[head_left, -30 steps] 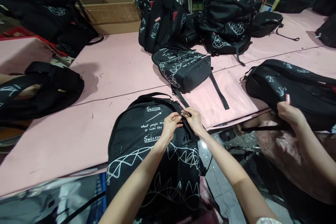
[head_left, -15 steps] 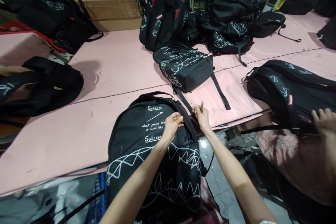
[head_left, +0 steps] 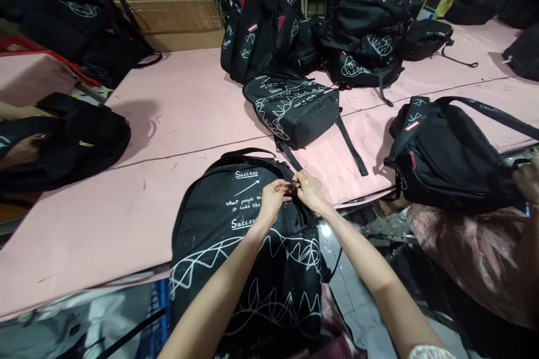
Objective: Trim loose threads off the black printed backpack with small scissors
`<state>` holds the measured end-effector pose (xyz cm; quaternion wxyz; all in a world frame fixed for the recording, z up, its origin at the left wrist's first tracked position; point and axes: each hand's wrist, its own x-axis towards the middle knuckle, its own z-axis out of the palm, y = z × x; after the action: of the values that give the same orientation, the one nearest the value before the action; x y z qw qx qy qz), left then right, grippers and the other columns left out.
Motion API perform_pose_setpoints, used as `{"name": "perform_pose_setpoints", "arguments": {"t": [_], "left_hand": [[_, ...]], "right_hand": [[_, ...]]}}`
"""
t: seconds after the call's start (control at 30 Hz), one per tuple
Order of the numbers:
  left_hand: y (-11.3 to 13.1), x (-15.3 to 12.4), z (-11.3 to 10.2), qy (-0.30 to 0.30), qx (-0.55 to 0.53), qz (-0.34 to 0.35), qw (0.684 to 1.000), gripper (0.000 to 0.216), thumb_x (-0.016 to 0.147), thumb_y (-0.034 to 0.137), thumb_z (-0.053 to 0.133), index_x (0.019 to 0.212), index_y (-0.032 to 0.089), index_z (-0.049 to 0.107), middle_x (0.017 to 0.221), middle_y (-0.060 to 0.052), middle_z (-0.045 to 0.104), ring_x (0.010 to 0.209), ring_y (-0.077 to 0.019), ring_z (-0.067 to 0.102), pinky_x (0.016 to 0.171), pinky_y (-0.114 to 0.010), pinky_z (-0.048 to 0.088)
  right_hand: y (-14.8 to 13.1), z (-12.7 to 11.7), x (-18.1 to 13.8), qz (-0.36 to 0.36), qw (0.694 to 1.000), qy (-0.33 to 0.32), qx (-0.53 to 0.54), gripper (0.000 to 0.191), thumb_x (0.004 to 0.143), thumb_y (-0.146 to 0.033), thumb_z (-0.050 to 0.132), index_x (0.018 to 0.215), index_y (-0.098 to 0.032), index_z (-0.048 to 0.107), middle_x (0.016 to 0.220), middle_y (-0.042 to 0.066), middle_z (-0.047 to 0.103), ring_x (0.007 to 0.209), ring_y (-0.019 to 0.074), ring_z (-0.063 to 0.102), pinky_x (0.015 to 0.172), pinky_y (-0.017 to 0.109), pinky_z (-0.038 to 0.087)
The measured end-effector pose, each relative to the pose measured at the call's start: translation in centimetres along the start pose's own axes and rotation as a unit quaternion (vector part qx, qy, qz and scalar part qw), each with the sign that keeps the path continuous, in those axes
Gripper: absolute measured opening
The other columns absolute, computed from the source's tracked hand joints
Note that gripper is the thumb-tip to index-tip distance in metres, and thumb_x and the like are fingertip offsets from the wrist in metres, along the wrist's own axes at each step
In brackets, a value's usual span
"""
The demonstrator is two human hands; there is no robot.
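A black backpack (head_left: 202, 219) with white scribbles and the word "Success" leans upright against the table's near edge. My left hand (head_left: 273, 199) is closed in a pinch over its upper right side, by the zipped edge; what lies between the fingertips is too small to tell. My right hand (head_left: 312, 193) meets it there, fingers closed around a small dark tool (head_left: 293, 185) mostly hidden by the fingers. Both hands' fingertips nearly touch. Just beyond lies a second black backpack (head_left: 315, 118), its straps hanging toward me.
The pink-covered table (head_left: 185, 106) carries more black backpacks (head_left: 366, 28) at the back. On the right, a co-worker's hand (head_left: 528, 179) holds another backpack (head_left: 455, 162). At left, a person's hands (head_left: 23, 148) handle a black bag (head_left: 92, 140). A cardboard box (head_left: 177, 17) stands behind.
My right hand has moved left and down to my left hand, bringing the small dark tool to the left fingertips. The co-worker's backpack on the right has been turned.
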<state>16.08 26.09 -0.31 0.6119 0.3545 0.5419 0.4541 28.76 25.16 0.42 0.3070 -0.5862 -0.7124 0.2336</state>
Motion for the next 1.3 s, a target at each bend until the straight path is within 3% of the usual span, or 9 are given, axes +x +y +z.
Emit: {"name": "perform_pose_setpoints", "arguments": {"t": [0.1,0.17,0.23,0.3,0.4,0.5,0.7,1.1,1.3], "left_hand": [[0.1,0.0,-0.2,-0.006,-0.007,-0.012,1.000,0.031,0.053,0.034,0.072,0.071,0.013,0.058,0.061,-0.001,0.058,0.055,-0.0120,0.056,0.047,-0.021,0.048],[0.2,-0.1,-0.2,-0.016,-0.012,-0.020,1.000,0.034,0.052,0.037,0.074,0.069,0.013,0.058,0.064,-0.002,0.058,0.057,-0.0123,0.056,0.048,-0.022,0.049],[0.2,-0.1,-0.2,-0.026,-0.019,-0.027,0.999,0.034,0.051,0.038,0.074,0.067,0.013,0.057,0.065,-0.002,0.058,0.059,-0.0120,0.055,0.049,-0.021,0.049],[0.2,-0.1,-0.1,-0.033,-0.025,-0.034,0.999,0.035,0.050,0.039,0.075,0.065,0.014,0.055,0.065,-0.001,0.057,0.059,-0.0114,0.054,0.050,-0.022,0.049],[0.2,0.1,-0.2,-0.040,-0.026,-0.041,0.998,0.036,0.048,0.039,0.075,0.063,0.014,0.054,0.064,0.000,0.055,0.060,-0.0112,0.053,0.052,-0.023,0.050],[0.2,0.1,-0.3,-0.041,-0.023,-0.041,0.998,0.036,0.049,0.039,0.075,0.063,0.014,0.054,0.065,0.000,0.054,0.061,-0.0109,0.052,0.053,-0.022,0.050],[0.0,0.2,-0.2,-0.040,-0.019,-0.040,0.998,0.035,0.050,0.039,0.074,0.063,0.015,0.053,0.064,0.000,0.053,0.061,-0.0107,0.051,0.053,-0.022,0.049],[0.1,0.0,-0.3,-0.038,-0.018,-0.039,0.998,0.034,0.050,0.038,0.076,0.063,0.014,0.054,0.065,0.000,0.054,0.062,-0.0115,0.053,0.053,-0.021,0.049],[0.1,0.0,-0.4,-0.036,-0.023,-0.034,0.999,0.034,0.050,0.038,0.076,0.064,0.014,0.056,0.066,-0.001,0.055,0.064,-0.0121,0.053,0.054,-0.022,0.049]], "right_hand": [[0.8,-0.5,-1.9,-0.001,0.982,-0.078,0.172,0.013,0.081,-0.026,0.047,0.075,-0.019,0.055,0.071,-0.001,0.056,0.064,0.0123,0.051,0.059,0.023,0.037],[1.8,-0.9,-2.9,0.070,0.960,-0.086,0.257,0.024,0.081,-0.038,0.046,0.071,-0.018,0.055,0.062,-0.002,0.053,0.057,0.0111,0.048,0.055,0.023,0.036],[2.6,-1.4,-3.3,0.151,0.959,-0.027,0.239,0.029,0.079,-0.045,0.048,0.072,-0.018,0.056,0.062,-0.001,0.055,0.057,0.0123,0.050,0.056,0.024,0.038],[3.1,-1.8,-3.2,0.168,0.973,0.038,0.154,0.028,0.074,-0.045,0.057,0.084,-0.020,0.059,0.076,0.000,0.062,0.069,0.0158,0.056,0.064,0.027,0.041],[3.1,-1.9,-2.9,0.099,0.991,0.059,0.063,0.035,0.075,-0.040,0.059,0.106,-0.023,0.053,0.099,0.003,0.063,0.089,0.0185,0.058,0.077,0.030,0.043],[2.7,-1.4,-2.5,0.030,0.997,0.063,0.009,0.022,0.083,-0.035,0.051,0.099,-0.020,0.055,0.091,0.005,0.063,0.087,0.0184,0.058,0.077,0.030,0.043],[3.0,-0.4,-1.7,-0.007,0.996,0.086,-0.036,0.015,0.085,-0.033,0.051,0.091,-0.022,0.058,0.087,0.004,0.065,0.084,0.0182,0.058,0.075,0.028,0.042],[2.8,-0.2,-1.2,0.018,0.997,0.069,-0.014,0.014,0.083,-0.034,0.051,0.086,-0.023,0.060,0.085,0.002,0.065,0.083,0.0174,0.057,0.073,0.027,0.041],[3.6,0.8,-1.0,0.137,0.956,0.117,0.230,0.021,0.080,-0.036,0.047,0.082,-0.019,0.058,0.074,0.000,0.062,0.069,0.0146,0.056,0.064,0.026,0.043]]}}
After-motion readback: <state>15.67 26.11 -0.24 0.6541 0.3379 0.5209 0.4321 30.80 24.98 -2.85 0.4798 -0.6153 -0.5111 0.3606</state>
